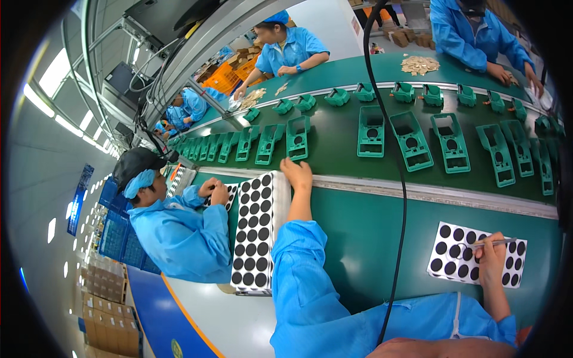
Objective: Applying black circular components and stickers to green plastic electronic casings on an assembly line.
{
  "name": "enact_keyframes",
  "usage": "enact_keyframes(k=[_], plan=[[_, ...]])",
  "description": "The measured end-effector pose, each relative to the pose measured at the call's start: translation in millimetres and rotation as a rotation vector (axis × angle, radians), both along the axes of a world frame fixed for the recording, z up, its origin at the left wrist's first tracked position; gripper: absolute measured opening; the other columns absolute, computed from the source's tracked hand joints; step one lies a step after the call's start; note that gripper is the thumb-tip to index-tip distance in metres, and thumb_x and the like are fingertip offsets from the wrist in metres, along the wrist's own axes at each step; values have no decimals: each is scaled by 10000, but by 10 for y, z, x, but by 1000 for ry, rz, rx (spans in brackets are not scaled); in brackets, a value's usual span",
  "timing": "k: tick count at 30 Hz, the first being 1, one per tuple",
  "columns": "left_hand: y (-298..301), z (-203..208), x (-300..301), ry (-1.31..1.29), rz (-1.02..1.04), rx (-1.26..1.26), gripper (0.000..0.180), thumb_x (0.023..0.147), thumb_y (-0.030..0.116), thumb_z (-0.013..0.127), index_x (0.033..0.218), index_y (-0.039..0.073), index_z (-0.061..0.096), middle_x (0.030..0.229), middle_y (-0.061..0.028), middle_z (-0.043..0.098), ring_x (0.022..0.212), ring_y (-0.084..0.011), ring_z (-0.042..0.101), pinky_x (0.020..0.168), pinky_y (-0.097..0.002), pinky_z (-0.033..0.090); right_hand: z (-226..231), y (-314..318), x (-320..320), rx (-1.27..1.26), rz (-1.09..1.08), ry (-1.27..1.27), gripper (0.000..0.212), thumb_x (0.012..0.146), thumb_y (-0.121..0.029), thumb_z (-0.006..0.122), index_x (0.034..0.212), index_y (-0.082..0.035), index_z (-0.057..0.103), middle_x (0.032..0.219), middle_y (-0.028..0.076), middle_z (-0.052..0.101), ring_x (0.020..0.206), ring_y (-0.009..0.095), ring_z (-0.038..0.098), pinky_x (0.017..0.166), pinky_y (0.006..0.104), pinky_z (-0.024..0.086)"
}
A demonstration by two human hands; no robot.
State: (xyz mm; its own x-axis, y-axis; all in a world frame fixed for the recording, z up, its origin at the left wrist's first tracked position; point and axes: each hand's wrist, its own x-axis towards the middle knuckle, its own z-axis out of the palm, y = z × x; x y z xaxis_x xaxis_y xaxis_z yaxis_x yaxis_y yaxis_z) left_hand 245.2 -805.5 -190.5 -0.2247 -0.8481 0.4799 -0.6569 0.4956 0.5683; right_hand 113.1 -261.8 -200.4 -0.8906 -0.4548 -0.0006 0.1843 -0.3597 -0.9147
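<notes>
My left hand [296,175] reaches to the conveyor's near edge, fingers apart and holding nothing. Just beyond its fingertips lies a green plastic housing [290,147]; whether they touch cannot be made out. My right hand [492,261] grips a pair of metal tweezers [504,241] over a white sheet of round black stickers [439,269] on the green table. Part of that sheet is hidden beneath the hand. Left of my left forearm is a thick stack of similar sticker sheets [262,201].
Green housings ride the conveyor belt [334,156], some with smaller green parts [338,97] behind them. A black cable [401,238] hangs across the view. A co-worker [179,230] sits at the left; others work across the belt beside piles of small tan pieces [419,65].
</notes>
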Motion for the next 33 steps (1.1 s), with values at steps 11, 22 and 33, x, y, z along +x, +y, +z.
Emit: enact_keyframes(k=[11, 22, 33], plan=[[-867, 33, -13, -236, 377, 59, 510, 779, 147, 525, 1234, -32, 380, 1299, -249, 373, 1246, -366, 328, 1068, -451, 198, 46, -21, -52, -73, 4, -108, 116, 909, -123, 506, 898, -58, 410, 719, 81, 548, 567, 128, 536, 622, 257, 517], [-896, 93, 34, -260, 438, 199, 869, 698, 478, 670, 1375, 135, 247, 1196, -308, 399, 1123, -434, 375, 1009, -516, 215, 112, -130, -57, -57, 51, -103, 153, 891, -134, 546, 884, -47, 419, 702, 87, 567, 580, 123, 546, 608, 242, 495], [945, 21, -216, 293, -37, 86, 711, 807, 383, 595, 1392, 146, 270, 1187, -344, 286, 1064, -433, 355, 947, -447, 289, 95, -187, -55, -73, 173, -143, 68, 872, -20, 473, 850, -58, 421, 714, 103, 568, 545, 120, 508, 580, 249, 476]])
